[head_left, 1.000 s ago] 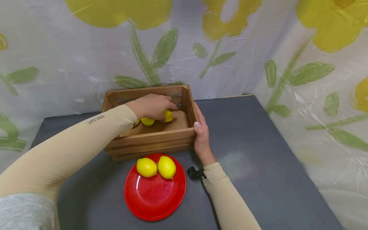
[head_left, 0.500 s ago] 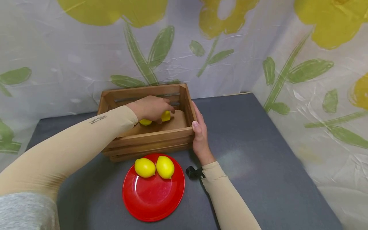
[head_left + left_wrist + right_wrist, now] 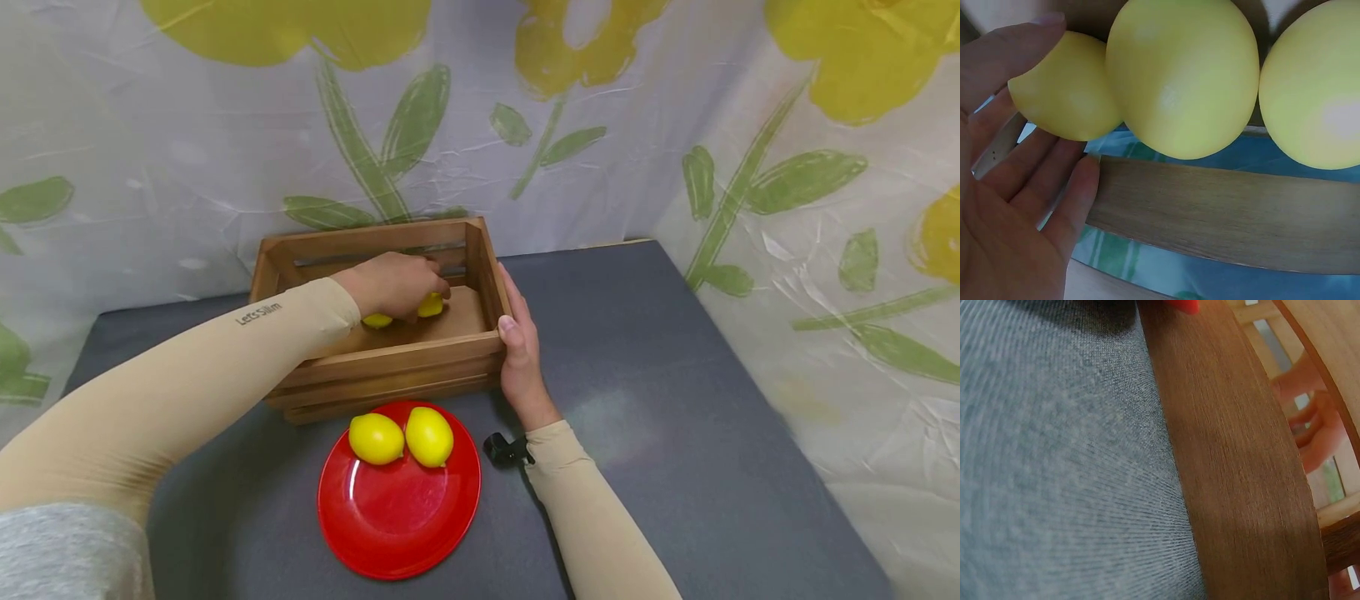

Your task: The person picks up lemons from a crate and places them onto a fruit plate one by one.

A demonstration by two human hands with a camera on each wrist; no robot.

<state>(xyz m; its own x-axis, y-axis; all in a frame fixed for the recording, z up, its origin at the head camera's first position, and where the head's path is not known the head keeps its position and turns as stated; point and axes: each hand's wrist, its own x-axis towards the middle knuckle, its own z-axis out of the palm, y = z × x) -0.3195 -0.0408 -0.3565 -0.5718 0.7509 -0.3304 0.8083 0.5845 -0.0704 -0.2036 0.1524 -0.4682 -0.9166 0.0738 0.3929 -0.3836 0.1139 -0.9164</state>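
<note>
Yellow lemons (image 3: 429, 437) are found divided between a red plate (image 3: 397, 533) and a wooden crate (image 3: 390, 363), so the work is judged to be partway through, with neither place holding the whole set. On the plate, two lemons are laid side by side near the edge closest to the crate, and neither is touched. Inside the crate, three are shown by the left wrist view, lined up in a row along a slatted wall; whether more are hidden beneath the arm cannot be told.

By the left-hand grip (image 3: 395, 285), the lemon at one end of that row is clasped between thumb and fingers. It is not yet let go, and whether it is being set down or taken up is not settled by its pose. By the right-hand grip (image 3: 521, 350), nothing is clenched: the crate's outer side is braced by extended fingers, with the thumb rested at the front corner. Crate and plate are both supported on the dark tabletop (image 3: 675, 417), the plate placed just in front. As judged, the clasped lemon is left to be dealt with first.
</note>
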